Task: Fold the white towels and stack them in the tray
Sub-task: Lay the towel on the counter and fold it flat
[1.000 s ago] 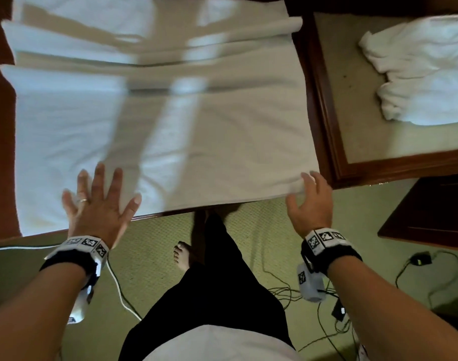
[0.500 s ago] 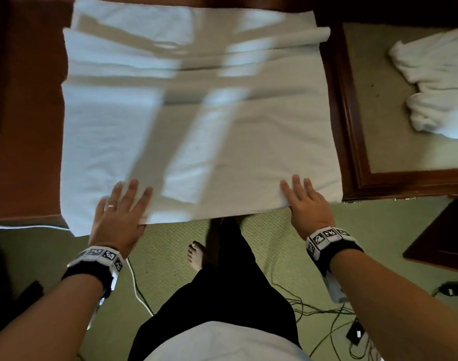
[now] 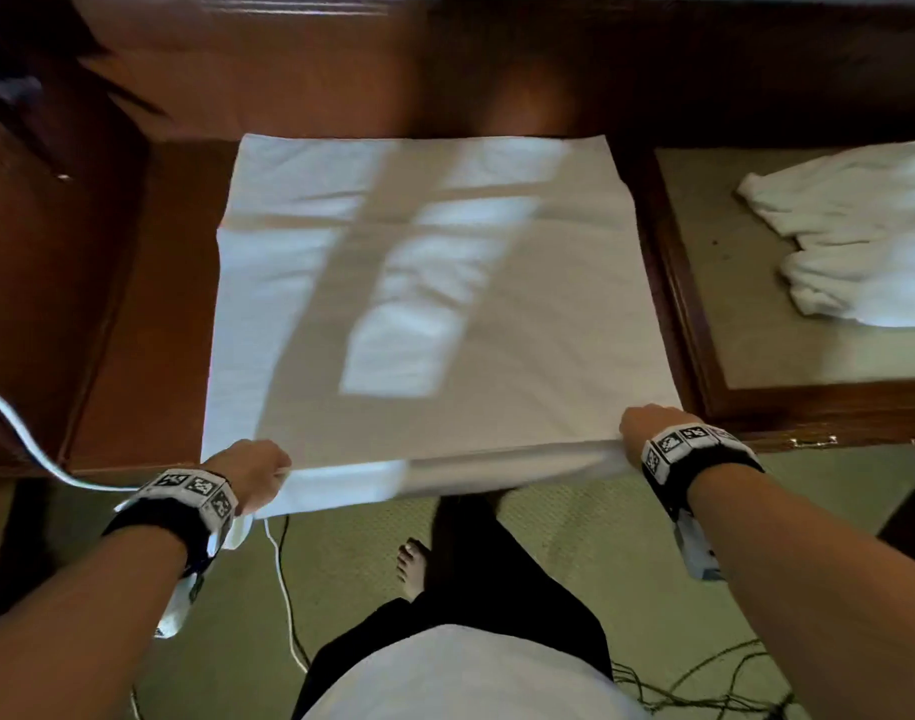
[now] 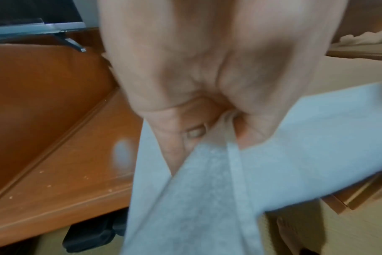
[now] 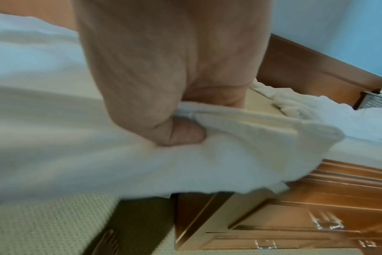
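A large white towel [image 3: 434,304] lies spread on the brown wooden table [image 3: 148,330], its near edge lifted off the table's front. My left hand [image 3: 257,467] grips the near left corner; the left wrist view shows the towel [image 4: 207,189] pinched between thumb and curled fingers [image 4: 181,136]. My right hand [image 3: 647,426] grips the near right corner, where the towel [image 5: 240,138] bunches under the thumb [image 5: 183,134]. A second crumpled white towel [image 3: 855,236] lies in the wood-framed tray [image 3: 704,345] at the right.
A white cable [image 3: 24,433] crosses the table's left front edge. Dark cables [image 3: 704,688] lie on the green carpet at the lower right. My bare foot [image 3: 413,563] stands under the table edge. A cabinet with metal handles [image 5: 325,222] sits below the tray.
Both hands lay flat on the towel's near edge before; now each has closed on a near corner and lifted that edge. The head view has swung so the towel sits farther off.
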The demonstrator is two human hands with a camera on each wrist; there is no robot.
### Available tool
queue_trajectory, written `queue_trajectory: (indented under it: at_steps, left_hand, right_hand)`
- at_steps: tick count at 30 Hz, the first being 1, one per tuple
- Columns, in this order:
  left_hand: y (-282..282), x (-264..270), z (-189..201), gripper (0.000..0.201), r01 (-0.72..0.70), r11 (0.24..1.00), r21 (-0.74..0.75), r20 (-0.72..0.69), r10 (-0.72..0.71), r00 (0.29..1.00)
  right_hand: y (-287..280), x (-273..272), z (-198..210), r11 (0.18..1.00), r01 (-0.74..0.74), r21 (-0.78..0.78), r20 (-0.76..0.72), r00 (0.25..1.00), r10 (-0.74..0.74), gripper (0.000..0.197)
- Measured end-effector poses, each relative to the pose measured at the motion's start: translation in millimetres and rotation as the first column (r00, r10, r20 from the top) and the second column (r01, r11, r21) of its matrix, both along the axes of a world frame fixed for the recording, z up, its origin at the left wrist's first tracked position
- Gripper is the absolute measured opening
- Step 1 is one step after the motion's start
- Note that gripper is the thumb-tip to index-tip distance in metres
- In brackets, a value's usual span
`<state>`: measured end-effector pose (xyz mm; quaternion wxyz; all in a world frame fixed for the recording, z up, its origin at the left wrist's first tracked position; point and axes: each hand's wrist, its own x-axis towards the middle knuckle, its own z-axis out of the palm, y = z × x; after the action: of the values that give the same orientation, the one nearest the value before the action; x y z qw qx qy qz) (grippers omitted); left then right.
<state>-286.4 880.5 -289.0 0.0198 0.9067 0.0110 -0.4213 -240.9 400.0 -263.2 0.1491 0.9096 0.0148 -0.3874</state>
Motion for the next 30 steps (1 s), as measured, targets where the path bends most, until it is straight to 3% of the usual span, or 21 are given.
queue_trajectory:
  at_steps: [3,6,11,17,26,29,30]
  left_hand:
    - [6.0,10.4,9.7,0.031,-0.004,1.0,0.006,0.01,0.004,1.0]
    - [8.0,32.7,33.1,0.032,-0.065,0.998,-0.021,0.146,0.068,0.987]
    - [20.9,76.3,55.7,0.027,-0.174,0.981,-0.088,0.378,0.195,0.905]
    - [22.6,144.8,74.2,0.032,-0.241,0.969,-0.043,0.489,0.231,0.841]
    - [18.7,229.4,32.1,0.025,-0.273,0.959,0.072,0.487,0.205,0.849]
    - [15.6,231.2,16.3,0.018,-0.238,0.957,0.167,0.49,0.129,0.862]
    - [13.9,225.3,9.9,0.03,-0.253,0.952,0.17,0.51,0.135,0.849]
  right_hand:
    - [0.5,6.7,8.5,1.0,0.008,0.002,-0.024,1.0,-0.008,0.019]
    - [2.3,31.5,20.8,1.0,0.002,0.03,0.104,0.995,-0.005,0.026]
    - [7.3,86.0,43.3,0.998,0.024,0.064,0.237,0.971,-0.038,0.03]
    - [8.1,162.8,50.2,0.992,0.045,0.12,0.352,0.932,-0.085,0.021]
    - [11.2,256.8,-1.2,0.991,-0.012,0.135,0.287,0.958,-0.028,0.026]
    - [6.6,256.5,-23.5,0.993,-0.067,0.097,0.418,0.908,0.02,0.033]
    - [5.8,250.1,-30.3,0.988,-0.065,0.14,0.5,0.866,-0.014,0.036]
